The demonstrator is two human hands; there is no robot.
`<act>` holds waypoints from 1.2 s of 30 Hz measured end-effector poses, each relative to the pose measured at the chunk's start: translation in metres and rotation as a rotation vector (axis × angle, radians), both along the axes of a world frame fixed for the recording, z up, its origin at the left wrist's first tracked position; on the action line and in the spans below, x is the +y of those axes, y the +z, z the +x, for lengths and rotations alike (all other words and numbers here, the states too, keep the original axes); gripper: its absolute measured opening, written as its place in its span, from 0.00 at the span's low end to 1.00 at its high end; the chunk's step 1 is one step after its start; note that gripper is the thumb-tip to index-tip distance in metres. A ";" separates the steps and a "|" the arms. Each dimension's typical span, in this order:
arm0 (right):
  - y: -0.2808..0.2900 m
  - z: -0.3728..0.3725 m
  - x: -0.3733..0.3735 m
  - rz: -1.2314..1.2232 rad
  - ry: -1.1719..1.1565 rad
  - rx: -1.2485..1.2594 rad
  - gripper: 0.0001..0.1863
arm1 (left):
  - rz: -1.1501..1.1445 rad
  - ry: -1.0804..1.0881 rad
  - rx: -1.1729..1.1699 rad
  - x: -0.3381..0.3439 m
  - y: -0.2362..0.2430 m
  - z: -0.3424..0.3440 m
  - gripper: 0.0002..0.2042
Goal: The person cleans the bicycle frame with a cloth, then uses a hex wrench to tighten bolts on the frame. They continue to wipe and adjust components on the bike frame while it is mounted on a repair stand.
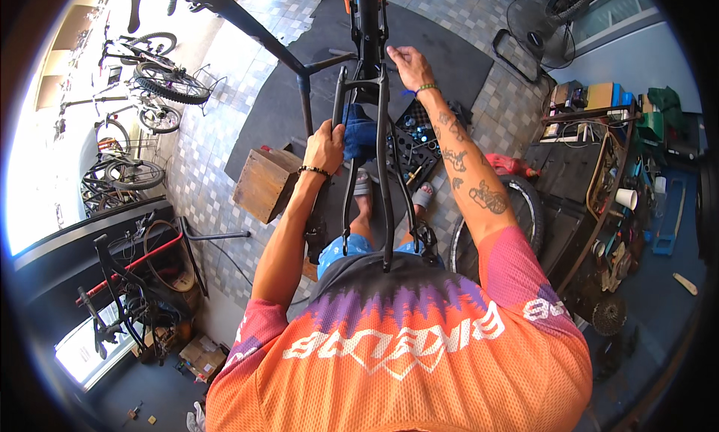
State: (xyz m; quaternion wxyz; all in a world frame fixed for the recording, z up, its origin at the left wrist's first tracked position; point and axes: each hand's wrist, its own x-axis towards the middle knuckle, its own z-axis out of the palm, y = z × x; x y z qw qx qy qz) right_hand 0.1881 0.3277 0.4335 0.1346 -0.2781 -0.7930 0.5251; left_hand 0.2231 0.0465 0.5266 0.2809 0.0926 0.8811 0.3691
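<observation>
A dark bicycle frame (384, 170) stands in front of me, its rear stays pointing toward my body. My left hand (323, 146) is wrapped round the left stay, about halfway along. Farther up, my right hand (410, 67) has its thumb and fingers pinched together against the right side of the frame. Whatever lies between those fingertips is too small to make out. Behind the stays hangs a blue cloth (361, 132). A grey-blue stand pole (262, 37) slants in from the upper left and meets other tubes beside the frame.
Below the frame, a black tray of tools (416, 149) lies by my feet. A wooden box (264, 182) sits to the left on the black mat (258, 129). Right are a wheel (457, 237), a cluttered shelf (592, 117) and a fan (533, 31). Several bicycles (171, 84) line the left.
</observation>
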 end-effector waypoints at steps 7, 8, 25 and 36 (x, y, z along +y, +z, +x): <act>-0.015 -0.030 -0.003 -0.230 0.035 -0.155 0.47 | 0.158 0.028 0.158 -0.009 0.005 -0.006 0.16; -0.014 -0.036 -0.009 -0.168 -0.019 -0.049 0.46 | 0.184 0.037 0.187 -0.011 0.007 -0.007 0.16; -0.042 -0.073 0.023 -0.510 0.007 0.238 0.22 | 0.264 0.030 0.133 0.007 -0.012 -0.017 0.17; -0.002 -0.076 0.029 -0.595 0.123 0.406 0.22 | 0.263 -0.020 0.270 0.017 -0.027 -0.007 0.19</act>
